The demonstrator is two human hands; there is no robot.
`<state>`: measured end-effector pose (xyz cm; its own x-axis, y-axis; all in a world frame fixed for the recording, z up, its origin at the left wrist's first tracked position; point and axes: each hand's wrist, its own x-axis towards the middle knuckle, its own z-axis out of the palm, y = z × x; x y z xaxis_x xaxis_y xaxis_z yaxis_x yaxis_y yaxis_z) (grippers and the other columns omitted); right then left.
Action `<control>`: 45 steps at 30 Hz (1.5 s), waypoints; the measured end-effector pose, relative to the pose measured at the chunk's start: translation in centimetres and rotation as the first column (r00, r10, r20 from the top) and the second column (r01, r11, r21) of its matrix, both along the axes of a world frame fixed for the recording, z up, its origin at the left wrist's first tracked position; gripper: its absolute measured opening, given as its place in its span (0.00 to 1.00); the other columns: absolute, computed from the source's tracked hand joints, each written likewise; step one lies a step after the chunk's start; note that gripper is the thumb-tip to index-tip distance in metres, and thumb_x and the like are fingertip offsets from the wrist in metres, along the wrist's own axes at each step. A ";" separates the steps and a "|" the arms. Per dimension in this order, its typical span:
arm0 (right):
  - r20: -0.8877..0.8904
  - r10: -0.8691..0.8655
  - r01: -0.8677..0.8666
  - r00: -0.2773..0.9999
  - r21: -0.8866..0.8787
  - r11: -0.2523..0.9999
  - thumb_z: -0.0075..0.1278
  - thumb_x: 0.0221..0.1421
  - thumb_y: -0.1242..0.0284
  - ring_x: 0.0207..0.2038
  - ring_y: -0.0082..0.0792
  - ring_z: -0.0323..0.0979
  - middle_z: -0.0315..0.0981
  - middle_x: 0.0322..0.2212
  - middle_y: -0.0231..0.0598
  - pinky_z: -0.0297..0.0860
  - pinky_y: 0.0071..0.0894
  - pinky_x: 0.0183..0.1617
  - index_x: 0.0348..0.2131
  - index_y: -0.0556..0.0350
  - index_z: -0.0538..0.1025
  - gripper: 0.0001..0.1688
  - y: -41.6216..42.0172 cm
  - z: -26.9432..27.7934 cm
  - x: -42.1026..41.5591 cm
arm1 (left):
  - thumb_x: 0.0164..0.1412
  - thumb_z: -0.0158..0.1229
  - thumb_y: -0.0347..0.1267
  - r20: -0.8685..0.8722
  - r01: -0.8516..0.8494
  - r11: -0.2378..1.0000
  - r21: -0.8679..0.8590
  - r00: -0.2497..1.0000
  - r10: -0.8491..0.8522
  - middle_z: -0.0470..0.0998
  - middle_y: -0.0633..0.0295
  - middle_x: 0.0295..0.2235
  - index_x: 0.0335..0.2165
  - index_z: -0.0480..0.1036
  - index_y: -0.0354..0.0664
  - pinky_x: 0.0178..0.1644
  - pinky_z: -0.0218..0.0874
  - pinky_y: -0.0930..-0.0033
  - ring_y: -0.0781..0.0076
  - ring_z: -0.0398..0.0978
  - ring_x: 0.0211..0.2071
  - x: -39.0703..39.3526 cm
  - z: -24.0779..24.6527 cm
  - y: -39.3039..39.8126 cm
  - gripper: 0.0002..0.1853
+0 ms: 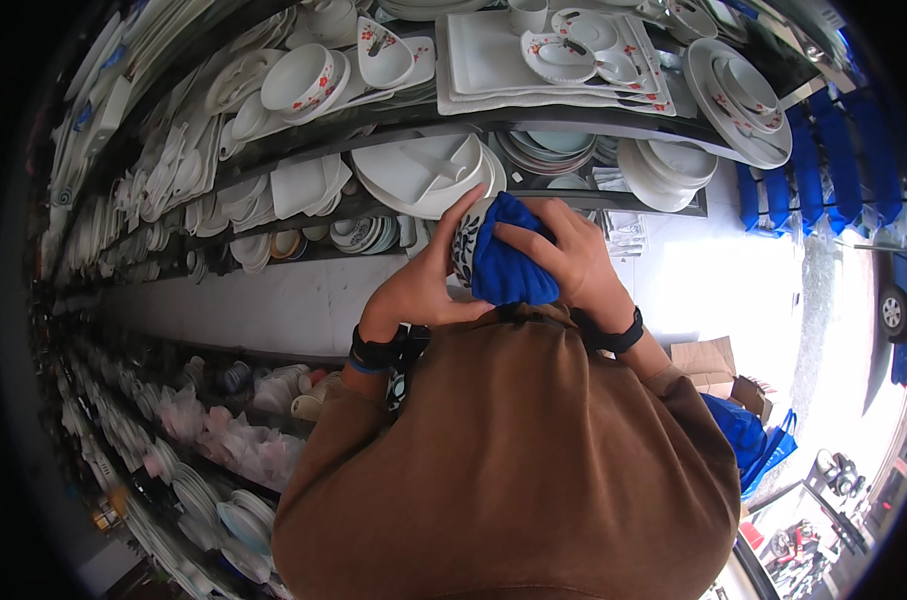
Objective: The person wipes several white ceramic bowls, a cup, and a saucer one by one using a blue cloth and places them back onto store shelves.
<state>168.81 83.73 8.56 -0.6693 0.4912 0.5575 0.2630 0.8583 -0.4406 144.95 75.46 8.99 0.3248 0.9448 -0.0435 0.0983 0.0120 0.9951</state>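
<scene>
My left hand (423, 277) grips a white ceramic bowl (466, 241) with a dark leaf pattern, its thumb below and fingers along the far side. A blue cloth (509, 259) covers the right part of the bowl, and my right hand (562, 244) presses it on, fingers spread over the fabric. Both hands are close together in front of my chest, at the edge of the shelves. Just beyond them lie a white divided dish (423, 169) and large white plates. The cloth and fingers hide much of the bowl.
Tiered shelves (573, 116) ahead bear stacked white crockery, some with red flowers. More plates (194, 487) and wrapped pieces line a rack at lower left. Cardboard (705, 360) and a blue bag (772, 450) lie at right, near a bright opening. Blue bundles (847, 157) hang at upper right.
</scene>
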 end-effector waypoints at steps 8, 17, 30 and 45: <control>0.024 0.274 -0.242 0.962 -0.395 0.886 0.70 0.36 0.59 0.41 0.55 0.78 0.79 0.42 0.46 0.75 0.50 0.42 0.53 0.42 0.75 0.41 1.7 0.5 1.2 | 0.43 0.84 0.47 0.019 0.127 0.991 0.035 0.992 -0.127 0.57 0.50 0.70 0.74 0.45 0.38 0.73 0.49 0.58 0.60 0.56 0.70 0.0 -0.1 1.1 0.71; -0.028 0.127 -0.130 0.992 -0.251 0.959 0.69 0.36 0.57 0.44 0.55 0.79 0.78 0.46 0.45 0.76 0.47 0.43 0.54 0.43 0.75 0.43 0.9 0.7 0.7 | 0.36 0.83 0.58 -0.140 0.085 0.977 0.194 0.988 -0.058 0.60 0.53 0.68 0.71 0.51 0.36 0.72 0.52 0.59 0.61 0.61 0.68 -0.1 0.6 2.5 0.74; -0.335 -0.304 0.064 0.892 -0.572 0.818 0.68 0.46 0.74 0.60 0.45 0.72 0.71 0.57 0.46 0.65 0.41 0.66 0.61 0.57 0.70 0.43 2.2 -3.1 4.4 | 0.68 0.53 0.23 0.131 -0.316 0.949 -0.007 0.940 0.314 0.73 0.52 0.60 0.63 0.62 0.36 0.68 0.55 0.64 0.65 0.68 0.62 -2.1 -1.1 1.6 0.27; -0.199 -0.037 0.002 0.979 -0.172 0.985 0.77 0.37 0.71 0.61 0.67 0.67 0.62 0.63 0.64 0.69 0.55 0.62 0.66 0.52 0.65 0.59 1.4 -1.3 0.2 | 0.44 0.60 0.13 -0.576 0.002 0.802 0.598 0.697 0.428 0.77 0.55 0.50 0.50 0.72 0.38 0.45 0.73 0.53 0.45 0.78 0.49 0.6 2.2 2.0 0.30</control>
<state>169.05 85.15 7.29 -0.5421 0.6022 0.5861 0.1702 0.7616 -0.6252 145.54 77.44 11.16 0.1966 0.9145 0.3535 0.7824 -0.3636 0.5057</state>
